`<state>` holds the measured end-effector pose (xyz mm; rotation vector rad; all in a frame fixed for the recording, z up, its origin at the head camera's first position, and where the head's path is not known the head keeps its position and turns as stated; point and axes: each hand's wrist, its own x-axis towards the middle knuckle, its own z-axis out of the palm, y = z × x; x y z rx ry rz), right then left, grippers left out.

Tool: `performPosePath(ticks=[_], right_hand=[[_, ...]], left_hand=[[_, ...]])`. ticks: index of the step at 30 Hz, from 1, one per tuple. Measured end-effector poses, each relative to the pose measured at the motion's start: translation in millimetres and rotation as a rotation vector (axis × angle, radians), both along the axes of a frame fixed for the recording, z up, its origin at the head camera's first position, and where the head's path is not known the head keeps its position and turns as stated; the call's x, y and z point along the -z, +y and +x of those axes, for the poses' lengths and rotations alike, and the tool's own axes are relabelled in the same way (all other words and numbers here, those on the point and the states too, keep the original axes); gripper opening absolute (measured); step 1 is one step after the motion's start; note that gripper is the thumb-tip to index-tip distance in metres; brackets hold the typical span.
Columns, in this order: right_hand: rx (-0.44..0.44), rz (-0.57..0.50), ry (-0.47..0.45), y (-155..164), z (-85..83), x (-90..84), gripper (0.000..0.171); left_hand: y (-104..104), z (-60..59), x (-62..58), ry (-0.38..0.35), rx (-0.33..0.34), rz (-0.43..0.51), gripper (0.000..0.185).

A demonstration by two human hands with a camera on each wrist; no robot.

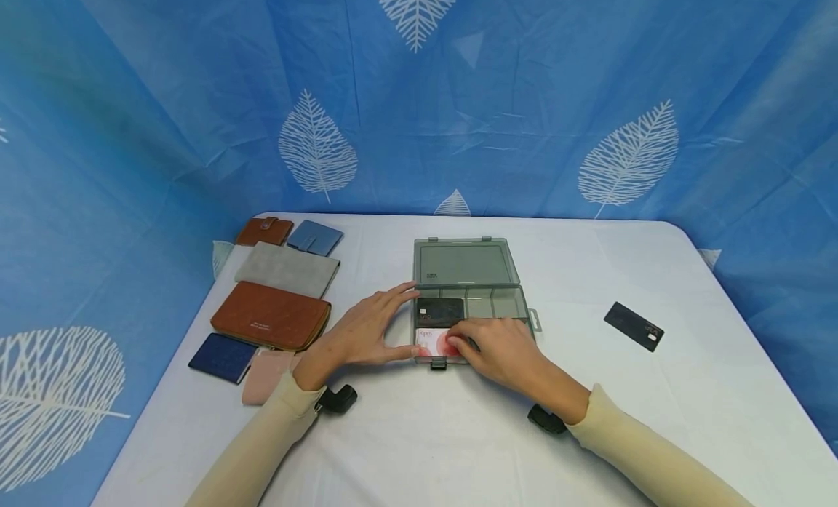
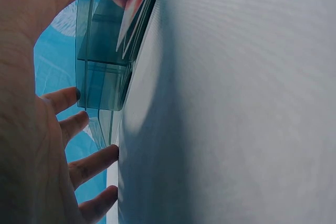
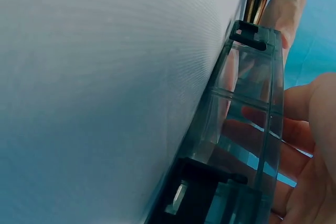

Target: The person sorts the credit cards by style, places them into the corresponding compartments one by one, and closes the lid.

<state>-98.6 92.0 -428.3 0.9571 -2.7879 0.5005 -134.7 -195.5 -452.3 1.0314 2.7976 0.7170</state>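
A translucent grey box (image 1: 504,302) lies open at the table's middle, its lid (image 1: 463,263) folded back. A black card (image 1: 440,311) lies in its left rear compartment, and a white and red card (image 1: 429,340) in the left front one. My left hand (image 1: 366,331) rests with straight fingers against the box's left wall (image 2: 102,66), thumb at the front corner. My right hand (image 1: 494,347) lies over the front compartments, fingertips pressing on the white and red card. Its fingers (image 3: 252,127) show through the box wall (image 3: 247,93).
Another black card (image 1: 633,326) lies on the white table (image 1: 458,434) to the right. Several wallets sit at the left: brown (image 1: 271,315), grey (image 1: 286,268), navy (image 1: 222,357), pink (image 1: 263,376), small brown (image 1: 264,231) and small blue (image 1: 316,237). A blue leaf-print curtain surrounds the table.
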Motion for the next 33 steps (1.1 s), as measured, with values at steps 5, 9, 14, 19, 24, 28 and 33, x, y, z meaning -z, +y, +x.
performPosePath(ticks=[5, 9, 14, 19, 24, 28, 33], right_hand=[[0.003, -0.007, -0.036, 4.5, 0.6, -1.1, 0.015], [-0.004, -0.043, -0.048, 13.9, 0.3, -4.1, 0.017], [-0.011, -0.131, 0.027, 34.9, -4.2, -7.3, 0.019], [0.048, -0.168, 0.071, 66.5, -10.6, -12.3, 0.024], [0.180, -0.123, 0.017, 105.7, -14.0, -16.3, 0.029], [0.274, -0.088, -0.044, 138.2, -13.9, -16.3, 0.037], [0.357, -0.075, -0.130, 173.8, -13.1, -12.9, 0.042]], left_hand=[[1.3, 0.7, -1.4, -0.010, -0.003, -0.002, 0.102], [1.6, 0.7, -2.5, -0.012, -0.002, -0.015, 0.102], [0.4, 0.3, -3.0, -0.011, -0.002, -0.017, 0.102], [0.5, -0.2, -2.2, -0.001, 0.001, -0.009, 0.102], [0.7, 0.0, -1.3, -0.004, -0.006, -0.002, 0.102], [0.9, 0.1, -1.3, -0.007, -0.008, 0.003, 0.102], [0.4, -1.2, 0.0, -0.002, -0.009, -0.004, 0.101]])
